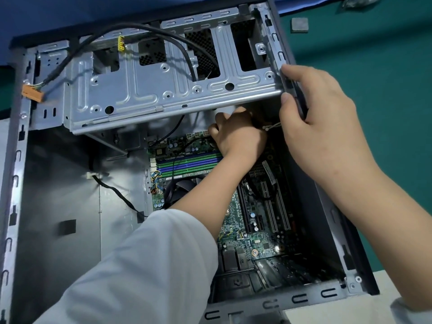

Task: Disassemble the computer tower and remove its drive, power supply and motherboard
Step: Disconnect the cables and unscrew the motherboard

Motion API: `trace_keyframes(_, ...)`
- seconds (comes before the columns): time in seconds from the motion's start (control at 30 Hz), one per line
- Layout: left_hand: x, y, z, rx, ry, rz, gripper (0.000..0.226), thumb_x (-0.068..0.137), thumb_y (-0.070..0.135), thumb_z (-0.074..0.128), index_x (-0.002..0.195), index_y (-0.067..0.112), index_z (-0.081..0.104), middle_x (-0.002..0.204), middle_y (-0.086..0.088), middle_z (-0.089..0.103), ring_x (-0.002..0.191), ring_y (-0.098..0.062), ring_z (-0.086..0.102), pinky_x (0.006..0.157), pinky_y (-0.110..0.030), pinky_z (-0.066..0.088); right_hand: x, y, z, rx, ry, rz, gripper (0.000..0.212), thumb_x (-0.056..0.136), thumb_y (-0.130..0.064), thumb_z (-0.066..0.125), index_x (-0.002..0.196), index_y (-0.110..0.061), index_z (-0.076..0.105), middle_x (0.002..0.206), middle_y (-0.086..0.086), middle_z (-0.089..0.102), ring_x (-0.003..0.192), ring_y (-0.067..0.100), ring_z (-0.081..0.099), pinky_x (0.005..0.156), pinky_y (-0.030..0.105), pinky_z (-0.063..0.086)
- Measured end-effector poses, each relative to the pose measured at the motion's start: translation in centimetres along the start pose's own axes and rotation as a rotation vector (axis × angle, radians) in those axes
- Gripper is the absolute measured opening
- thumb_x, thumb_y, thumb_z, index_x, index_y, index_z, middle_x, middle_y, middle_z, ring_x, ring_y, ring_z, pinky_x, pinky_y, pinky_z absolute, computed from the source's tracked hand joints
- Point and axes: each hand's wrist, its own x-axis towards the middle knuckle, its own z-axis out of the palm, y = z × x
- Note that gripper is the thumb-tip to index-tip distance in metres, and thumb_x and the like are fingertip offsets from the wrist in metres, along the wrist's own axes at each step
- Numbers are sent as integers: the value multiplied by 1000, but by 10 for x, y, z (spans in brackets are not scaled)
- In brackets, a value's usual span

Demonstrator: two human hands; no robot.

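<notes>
- We saw one computer tower point(14, 174) lying open on its side, its metal drive cage point(149, 90) swung up across the top.
- One orange connector point(32, 93) hung at the cage's left end; one yellow connector point(121, 43) sat further up.
- One motherboard point(243, 220) lay in the case floor, with four memory slots point(187, 164), two green and two blue.
- Our left hand point(236, 136) reached under the cage; its fingers were curled, but we could not tell what they held.
- Our right hand point(320, 120) gripped the case's right wall point(275, 43), fingers over the edge, thumb inside.
</notes>
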Motion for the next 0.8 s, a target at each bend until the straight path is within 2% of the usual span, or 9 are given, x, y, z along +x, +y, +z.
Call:
trace_keyframes(0.1,-2,-3,0,31,-17,29,21,75,19,54,94,26,61,109,6,58,119,-23,29,89,-35,22,0,0,0,-3,6,-1,40,96,-17,42,136,-22,45,136,-6,47,115,2,38,85,5,23)
trace_keyframes(0.23,-3,3,-1,-17,33,-16,13,78,18,55,89,26,56,109,0,57,122,-25,29,90,-36,22,1,0,0,-2,12,-5,40,96,-17,42,136,-22,46,136,-5,47,116,3,37,86,6,23)
trace_keyframes(0.4,-3,3,-7,30,-49,-2,14,80,21,54,91,30,59,111,2,58,121,-27,34,84,-33,21,0,-1,0,-2,15,-11,40,96,-16,42,136,-20,46,136,-4,47,114,4,38,86,5,22)
trace_keyframes(0.47,-5,2,-15,-83,-41,-30,9,80,21,56,82,30,59,108,1,61,119,-28,43,95,-32,29,0,-1,-1,-8,15,-12,41,96,-16,42,136,-19,45,136,-3,47,114,3,37,84,4,21)
trace_keyframes(0.5,-8,0,-20,-149,-52,-37,8,80,21,58,78,30,58,106,1,63,116,-28,48,101,-35,33,0,-1,-1,-15,14,-16,41,96,-16,42,137,-18,45,137,-2,46,114,3,36,84,5,21)
trace_keyframes(0.57,-19,-8,-32,-219,-131,16,11,84,27,60,74,30,57,99,1,64,107,-28,56,102,-44,39,-1,-2,-2,-24,10,-21,41,96,-16,41,137,-18,44,138,-2,45,114,5,39,85,7,23)
trace_keyframes(0.63,-36,-16,-50,-221,-232,127,20,87,33,61,68,33,55,88,9,60,101,-29,59,100,-49,40,-2,-5,-2,-44,4,-25,42,96,-17,41,138,-18,43,140,-1,43,117,12,43,89,14,28)
trace_keyframes(0.7,-55,-25,-69,-192,-287,238,21,86,37,63,67,36,53,82,17,54,99,-26,58,99,-47,39,-3,-7,-1,-124,-26,-33,45,95,-16,42,140,-16,41,145,5,38,124,21,42,96,26,32)
trace_keyframes(0.8,-78,-36,-94,-143,-188,355,19,83,40,65,68,40,53,87,16,53,102,-18,51,100,-43,35,-6,-12,-5,-300,-57,-176,44,91,-8,45,134,-4,47,144,21,35,137,36,27,109,39,26)
